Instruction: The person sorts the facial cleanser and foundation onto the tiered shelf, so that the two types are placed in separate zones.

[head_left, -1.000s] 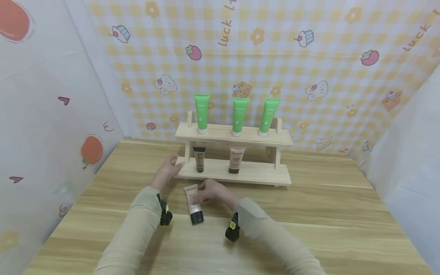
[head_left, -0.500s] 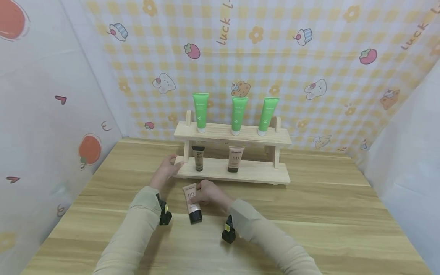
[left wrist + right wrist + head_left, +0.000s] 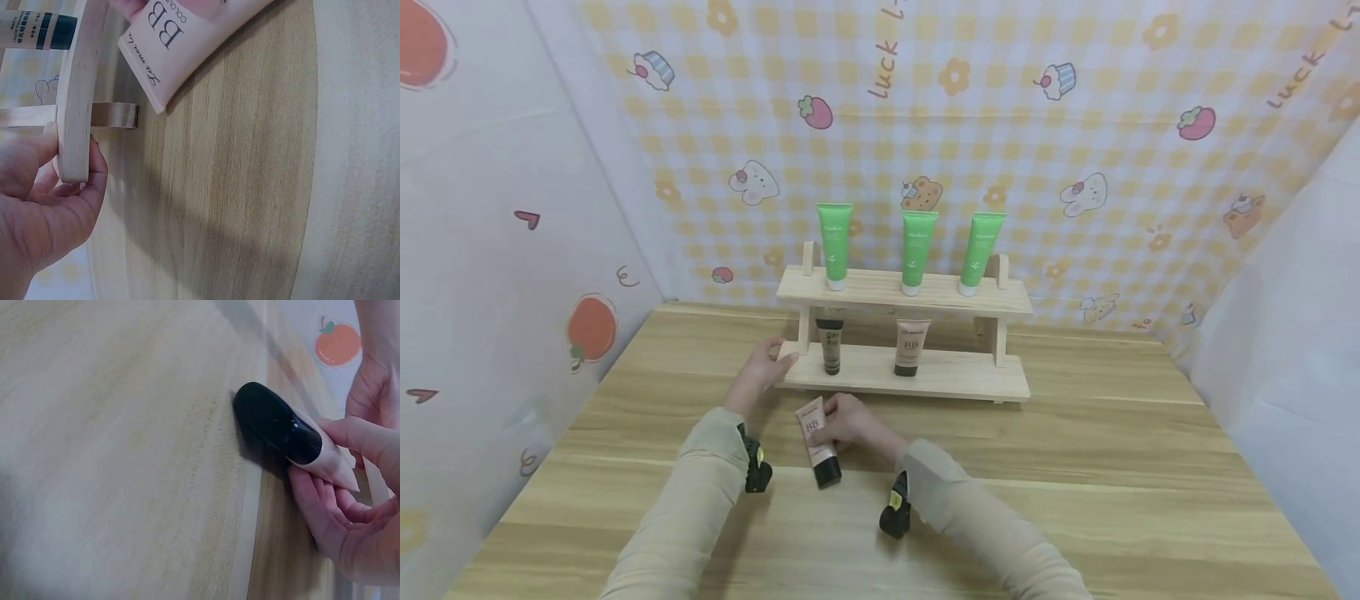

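A pink BB cream tube [image 3: 817, 440] with a black cap is in my right hand [image 3: 848, 421], thumb on one side and fingers curled round the other. In the right wrist view the tube's black cap [image 3: 275, 422] points away from the hand. My left hand [image 3: 763, 367] grips the left end of the lower board of a wooden two-tier shelf [image 3: 962, 375]. The left wrist view has the thumb above and fingers below that board [image 3: 78, 94]. On the lower tier stand a small dark-capped tube [image 3: 831, 348] and another pink BB cream tube [image 3: 910, 348].
Three green tubes, left [image 3: 835, 246], middle [image 3: 916, 252] and right [image 3: 980, 252], stand on the upper tier. Behind the shelf hangs a yellow checked cloth [image 3: 1000, 150]. The shelf sits towards the back of a wooden table [image 3: 1112, 467].
My right thumb and fingers have closed round the pink tube, which has tilted slightly. The left hand keeps its place on the shelf. The head view has shifted a little.
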`<state>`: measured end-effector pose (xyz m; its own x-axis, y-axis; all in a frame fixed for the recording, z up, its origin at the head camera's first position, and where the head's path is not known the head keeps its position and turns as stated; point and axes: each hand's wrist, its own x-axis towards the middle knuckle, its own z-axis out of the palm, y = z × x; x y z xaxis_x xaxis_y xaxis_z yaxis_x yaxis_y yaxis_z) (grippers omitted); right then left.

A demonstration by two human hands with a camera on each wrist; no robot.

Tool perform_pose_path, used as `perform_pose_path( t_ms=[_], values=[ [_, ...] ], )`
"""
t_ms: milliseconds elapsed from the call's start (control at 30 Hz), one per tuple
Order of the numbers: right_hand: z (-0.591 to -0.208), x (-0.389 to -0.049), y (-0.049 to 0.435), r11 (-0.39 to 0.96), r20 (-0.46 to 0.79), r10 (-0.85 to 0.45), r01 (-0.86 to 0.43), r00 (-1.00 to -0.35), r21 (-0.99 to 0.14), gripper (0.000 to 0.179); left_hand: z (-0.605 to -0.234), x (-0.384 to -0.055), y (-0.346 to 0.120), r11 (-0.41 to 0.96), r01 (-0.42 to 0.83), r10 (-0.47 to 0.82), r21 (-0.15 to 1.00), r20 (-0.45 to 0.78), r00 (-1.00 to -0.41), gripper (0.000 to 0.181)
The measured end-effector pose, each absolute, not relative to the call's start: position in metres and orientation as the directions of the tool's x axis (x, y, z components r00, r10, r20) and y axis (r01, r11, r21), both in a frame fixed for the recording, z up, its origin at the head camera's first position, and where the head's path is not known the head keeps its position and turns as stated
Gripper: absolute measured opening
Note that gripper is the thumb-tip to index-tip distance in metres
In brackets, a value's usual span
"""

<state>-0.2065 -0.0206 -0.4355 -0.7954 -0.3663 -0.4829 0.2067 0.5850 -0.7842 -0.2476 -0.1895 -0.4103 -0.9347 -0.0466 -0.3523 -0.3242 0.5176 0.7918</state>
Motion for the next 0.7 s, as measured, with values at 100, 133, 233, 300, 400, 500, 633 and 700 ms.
perform_pose_path(
  t_ms=[100, 133, 233, 300, 400, 500, 633, 700],
  values=[
    [-0.439, -0.209, -0.018, 0.544, -0.477, -0.377, 0.227, -0.794, -0.808, 0.040, -0.412, -0.249, -0.190, 0.517, -0.322, -0.053, 0.793, -0.346, -0.937, 0.059],
    [-0.439, -0.209, -0.017, 0.533, -0.475, -0.379, 0.233, -0.794, -0.813, 0.040, -0.412, -0.249, -0.190, 0.518, -0.320, -0.054, 0.793, -0.343, -0.938, 0.059],
    [-0.440, -0.211, -0.014, 0.503, -0.474, -0.387, 0.250, -0.791, -0.828, 0.040, -0.413, -0.249, -0.190, 0.523, -0.316, -0.056, 0.792, -0.338, -0.939, 0.058],
    [-0.440, -0.212, -0.010, 0.494, -0.474, -0.389, 0.255, -0.790, -0.831, 0.040, -0.412, -0.249, -0.190, 0.530, -0.314, -0.056, 0.788, -0.337, -0.940, 0.059],
    [-0.439, -0.212, -0.006, 0.492, -0.482, -0.389, 0.265, -0.785, -0.829, 0.041, -0.411, -0.249, -0.190, 0.530, -0.323, -0.059, 0.784, -0.346, -0.936, 0.059],
    [-0.438, -0.211, -0.001, 0.503, -0.496, -0.386, 0.273, -0.778, -0.820, 0.043, -0.411, -0.249, -0.190, 0.519, -0.333, -0.059, 0.787, -0.356, -0.933, 0.059],
    [-0.435, -0.210, 0.005, 0.525, -0.508, -0.391, 0.267, -0.768, -0.808, 0.044, -0.411, -0.249, -0.189, 0.504, -0.342, -0.053, 0.793, -0.367, -0.929, 0.060],
    [-0.432, -0.210, 0.009, 0.531, -0.508, -0.398, 0.260, -0.764, -0.807, 0.045, -0.412, -0.249, -0.190, 0.504, -0.341, -0.050, 0.793, -0.367, -0.929, 0.060]
  ],
)
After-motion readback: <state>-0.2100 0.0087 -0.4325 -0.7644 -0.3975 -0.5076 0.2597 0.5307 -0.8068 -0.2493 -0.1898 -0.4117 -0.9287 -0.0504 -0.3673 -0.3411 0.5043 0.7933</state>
